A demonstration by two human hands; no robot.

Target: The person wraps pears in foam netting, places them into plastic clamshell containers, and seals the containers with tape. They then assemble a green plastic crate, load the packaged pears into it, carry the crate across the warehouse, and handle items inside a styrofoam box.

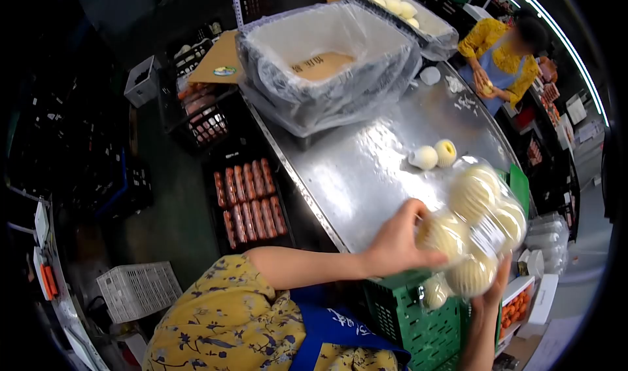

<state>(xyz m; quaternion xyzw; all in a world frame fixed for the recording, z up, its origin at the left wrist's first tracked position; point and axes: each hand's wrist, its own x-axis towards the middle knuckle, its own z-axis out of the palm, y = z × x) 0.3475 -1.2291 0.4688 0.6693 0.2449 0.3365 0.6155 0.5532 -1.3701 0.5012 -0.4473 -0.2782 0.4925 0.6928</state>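
Both my hands hold a transparent plastic clamshell pack [487, 237] of several pale yellow round fruits, which look wrapped in foam nets. A white printed label sits on its lid. My left hand [400, 240] grips the pack's left side, thumb and fingers apart around the edge. At the lower right, my right hand [494, 284] supports the pack from beneath, its fingers partly hidden. Just below the pack shows another pale fruit [434, 292]. Beyond it, a white-wrapped fruit [425, 158] and a yellow fruit in a foam net [445, 152] rest on the metal table [353, 181].
A plastic-lined box [327, 96] stands on the table, with a box of pale fruits [399, 8] behind. Green crates [418, 312] are below the pack. Left of the table lie packs of red fruit [248, 201]. A co-worker [504, 63] holds a fruit at the far right.
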